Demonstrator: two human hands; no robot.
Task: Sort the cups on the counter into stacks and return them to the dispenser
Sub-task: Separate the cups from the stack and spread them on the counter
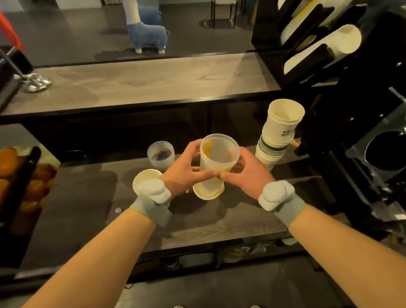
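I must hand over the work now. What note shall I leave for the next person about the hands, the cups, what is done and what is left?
Hands: the left hand and the right hand together hold one clear plastic cup just above a paper cup on the counter. I cannot tell whether the two cups touch.
Cups: a stack of paper cups stands at the right. A short clear cup and a second paper cup stand loose at the left.
Done: one paper stack is built.
Left: sort the loose cups, then return all stacks to the dispenser.
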